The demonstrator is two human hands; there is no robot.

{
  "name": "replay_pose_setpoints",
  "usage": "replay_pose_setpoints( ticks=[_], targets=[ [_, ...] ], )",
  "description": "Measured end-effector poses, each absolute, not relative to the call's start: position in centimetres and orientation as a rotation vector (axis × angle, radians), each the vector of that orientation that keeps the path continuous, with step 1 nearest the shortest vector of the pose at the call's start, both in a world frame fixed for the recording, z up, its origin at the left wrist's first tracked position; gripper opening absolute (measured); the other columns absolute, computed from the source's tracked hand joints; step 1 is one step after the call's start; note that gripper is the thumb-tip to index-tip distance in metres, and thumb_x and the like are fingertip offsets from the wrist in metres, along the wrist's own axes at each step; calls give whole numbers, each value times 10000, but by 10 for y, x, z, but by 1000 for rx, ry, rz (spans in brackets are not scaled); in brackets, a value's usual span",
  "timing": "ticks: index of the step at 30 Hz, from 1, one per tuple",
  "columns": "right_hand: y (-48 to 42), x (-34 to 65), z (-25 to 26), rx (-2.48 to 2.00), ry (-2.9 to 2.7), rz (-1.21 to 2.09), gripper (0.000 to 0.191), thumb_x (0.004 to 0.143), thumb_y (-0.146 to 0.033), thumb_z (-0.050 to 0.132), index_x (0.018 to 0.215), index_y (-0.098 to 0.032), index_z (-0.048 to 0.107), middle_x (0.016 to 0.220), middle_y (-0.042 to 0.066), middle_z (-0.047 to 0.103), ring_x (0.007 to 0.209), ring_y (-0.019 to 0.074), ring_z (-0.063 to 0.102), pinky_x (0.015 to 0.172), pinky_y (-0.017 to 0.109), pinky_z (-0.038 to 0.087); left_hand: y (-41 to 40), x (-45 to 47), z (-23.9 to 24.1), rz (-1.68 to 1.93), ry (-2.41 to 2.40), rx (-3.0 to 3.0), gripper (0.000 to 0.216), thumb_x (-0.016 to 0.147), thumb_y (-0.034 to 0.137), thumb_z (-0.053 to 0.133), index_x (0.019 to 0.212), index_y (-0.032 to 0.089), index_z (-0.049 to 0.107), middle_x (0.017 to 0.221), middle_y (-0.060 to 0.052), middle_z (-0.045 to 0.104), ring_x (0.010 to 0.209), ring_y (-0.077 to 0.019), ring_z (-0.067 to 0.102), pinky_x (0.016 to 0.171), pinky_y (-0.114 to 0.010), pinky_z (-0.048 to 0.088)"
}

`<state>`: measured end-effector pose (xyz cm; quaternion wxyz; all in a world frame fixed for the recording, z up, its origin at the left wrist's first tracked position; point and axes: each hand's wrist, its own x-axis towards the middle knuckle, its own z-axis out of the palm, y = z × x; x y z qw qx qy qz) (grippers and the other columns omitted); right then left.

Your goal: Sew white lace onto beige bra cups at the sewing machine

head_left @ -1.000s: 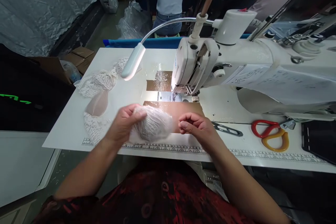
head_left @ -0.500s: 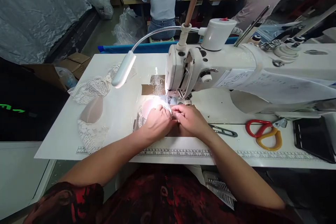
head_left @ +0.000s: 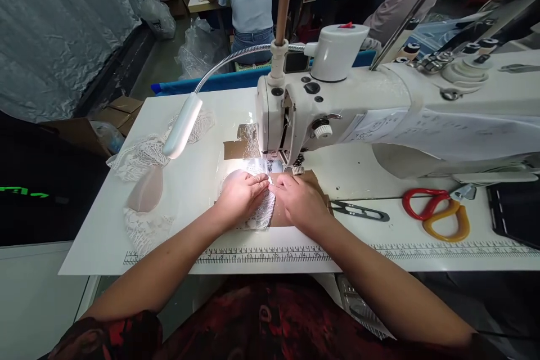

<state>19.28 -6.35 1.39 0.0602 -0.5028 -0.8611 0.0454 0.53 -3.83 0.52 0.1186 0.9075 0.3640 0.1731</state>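
Observation:
A white lace piece lies on the sewing table under the needle of a white sewing machine. My left hand rests on its left part, fingers bent and pinching the fabric edge near the needle. My right hand presses down on the right side, fingertips meeting the left hand's at the fabric edge. A gooseneck lamp lights the spot.
A pile of lace and a beige cup sits at the table's left. Thread snips, red and yellow scissors and a dark phone lie to the right. A ruler strip runs along the front edge. Other people sit at benches behind.
Both hands carried the lace piece from in front of me to the needle and laid it flat. They now hold it closer under the presser foot.

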Motion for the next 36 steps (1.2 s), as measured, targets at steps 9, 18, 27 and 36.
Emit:
replay_pose_setpoints(
  ticks=[9, 18, 27, 36],
  targets=[
    [-52, 185, 17, -1671, -2506, 193, 404, 829, -42, 431, 1110, -219, 660, 1005, 81, 649, 844, 208, 535, 656, 314, 383, -14, 5, -8, 606, 1069, 2692, 357, 962, 262, 390, 1144, 99, 649, 1211, -152, 633, 916, -222, 608, 801, -392, 550],
    [-53, 183, 18, -1674, -2520, 200, 406, 816, -46, 430, 1124, -214, 634, 962, 74, 629, 803, 194, 528, 613, 302, 356, -4, 1, -1, 568, 986, 2654, 346, 947, 253, 401, 1132, 134, 668, 1148, -144, 661, 971, -232, 599, 829, -390, 527],
    [-53, 185, 11, -1641, -2496, 146, 432, 788, -38, 420, 1120, -212, 633, 938, 61, 625, 738, 178, 494, 596, 294, 319, 0, 2, -9, 654, 1050, 2632, 336, 929, 223, 419, 1127, 107, 664, 1163, -154, 654, 966, -236, 583, 841, -404, 516],
    [-54, 186, 4, -1607, -2435, 88, 386, 834, -69, 408, 1102, -208, 649, 943, 64, 634, 788, 187, 533, 670, 296, 351, -6, 1, -9, 592, 1152, 2737, 393, 915, 267, 450, 1259, 116, 564, 1280, -147, 575, 1182, -307, 485, 985, -491, 416]
  ],
)
